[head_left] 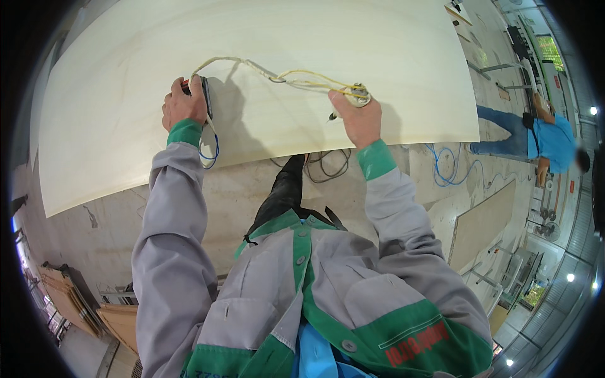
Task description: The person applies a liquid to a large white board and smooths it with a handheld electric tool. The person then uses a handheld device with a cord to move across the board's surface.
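A large pale cream sheet (283,38) lies before me, both my hands over it. My left hand (185,104) is closed around a dark, boxy hand-held device (208,97) with a bit of red at its top; its exact kind is hidden by my fingers. A blue cord (216,148) hangs in a loop below it. A yellowish-white cord (239,60) runs from the device across the sheet to my right hand (360,120). Those fingers are wrapped around a pale round object (360,93) with yellow wire on it. A small dark tip (332,116) sticks out beside that hand.
Dark cables (328,167) and a blue hose (446,170) lie on the floor beyond the sheet's near edge. At right stands another person in a blue shirt (548,138). A flat board (482,220) lies at right; brown panels (72,302) lean at lower left.
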{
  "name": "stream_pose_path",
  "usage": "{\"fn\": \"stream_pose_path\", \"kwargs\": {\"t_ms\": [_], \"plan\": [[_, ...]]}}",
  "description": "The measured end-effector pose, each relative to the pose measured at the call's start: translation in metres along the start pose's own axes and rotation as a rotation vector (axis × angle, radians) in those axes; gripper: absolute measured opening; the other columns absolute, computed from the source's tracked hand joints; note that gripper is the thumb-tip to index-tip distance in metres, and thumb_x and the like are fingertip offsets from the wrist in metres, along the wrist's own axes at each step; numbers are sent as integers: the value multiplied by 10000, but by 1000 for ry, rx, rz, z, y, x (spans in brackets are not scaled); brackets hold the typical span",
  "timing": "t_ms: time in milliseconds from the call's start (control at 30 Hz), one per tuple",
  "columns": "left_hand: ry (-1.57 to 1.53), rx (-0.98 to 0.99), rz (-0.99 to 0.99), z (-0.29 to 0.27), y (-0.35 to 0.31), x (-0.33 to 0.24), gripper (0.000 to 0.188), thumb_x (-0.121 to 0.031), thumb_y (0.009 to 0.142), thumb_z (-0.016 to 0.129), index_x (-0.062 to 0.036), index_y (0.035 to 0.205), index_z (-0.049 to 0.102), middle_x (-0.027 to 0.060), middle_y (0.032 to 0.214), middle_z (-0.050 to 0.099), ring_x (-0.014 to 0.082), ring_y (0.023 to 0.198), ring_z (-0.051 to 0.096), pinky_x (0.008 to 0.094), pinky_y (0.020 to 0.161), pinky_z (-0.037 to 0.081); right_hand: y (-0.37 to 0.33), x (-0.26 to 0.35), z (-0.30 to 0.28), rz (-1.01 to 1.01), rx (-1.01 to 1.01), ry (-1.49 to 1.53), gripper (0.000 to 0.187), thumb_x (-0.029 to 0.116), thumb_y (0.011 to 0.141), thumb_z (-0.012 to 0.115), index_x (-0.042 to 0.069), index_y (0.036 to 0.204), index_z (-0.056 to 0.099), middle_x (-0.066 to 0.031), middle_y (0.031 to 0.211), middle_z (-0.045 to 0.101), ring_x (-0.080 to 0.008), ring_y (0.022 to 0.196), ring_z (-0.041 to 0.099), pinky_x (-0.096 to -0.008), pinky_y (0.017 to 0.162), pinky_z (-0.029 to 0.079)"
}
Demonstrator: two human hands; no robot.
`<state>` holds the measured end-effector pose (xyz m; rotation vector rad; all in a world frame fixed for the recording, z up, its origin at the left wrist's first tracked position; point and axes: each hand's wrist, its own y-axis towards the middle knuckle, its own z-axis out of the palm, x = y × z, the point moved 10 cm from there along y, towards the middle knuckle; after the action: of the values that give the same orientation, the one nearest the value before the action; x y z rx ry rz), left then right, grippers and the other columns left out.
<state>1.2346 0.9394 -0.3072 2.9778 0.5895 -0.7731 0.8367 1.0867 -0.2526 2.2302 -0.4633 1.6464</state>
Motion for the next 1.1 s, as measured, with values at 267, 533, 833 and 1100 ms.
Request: {"fn": "stream_pose_path", "kwargs": {"t_ms": [267, 533, 833, 1100], "plan": [[0, 12, -24, 1, 1, 3, 735, -668, 969, 427, -169, 1500, 526, 177, 1421, 600, 375, 1340, 547, 486, 1117, 417, 3, -20, 11, 117, 7, -52, 273, 244, 863, 846, 1, 929, 740, 2, 844, 706, -89, 738, 617, -278, 676, 516], [-11, 3, -58, 1, 1, 9, 728, -657, 973, 424, -166, 1500, 527, 174, 1418, 598, 362, 1339, 546, 483, 1120, 410, 15, -24, 27, 135, 67, -164, 354, 294, 850, 840, -25, 951, 726, -44, 833, 731, -124, 723, 651, -318, 674, 541], [-18, 4, -61, -3, 0, 5, 706, -633, 973, 425, -167, 1493, 534, 170, 1414, 600, 357, 1338, 544, 486, 1120, 405, 28, -12, 30, 127, 41, -129, 289, 234, 861, 826, -26, 954, 737, -45, 863, 735, -107, 753, 656, -294, 666, 531], [-22, -1, -67, -8, 0, 4, 716, -635, 970, 423, -158, 1493, 531, 171, 1414, 599, 365, 1341, 539, 487, 1126, 399, 36, -17, 26, 163, 19, -104, 243, 198, 862, 830, -11, 966, 763, -34, 901, 732, -93, 798, 646, -265, 707, 522]]}}
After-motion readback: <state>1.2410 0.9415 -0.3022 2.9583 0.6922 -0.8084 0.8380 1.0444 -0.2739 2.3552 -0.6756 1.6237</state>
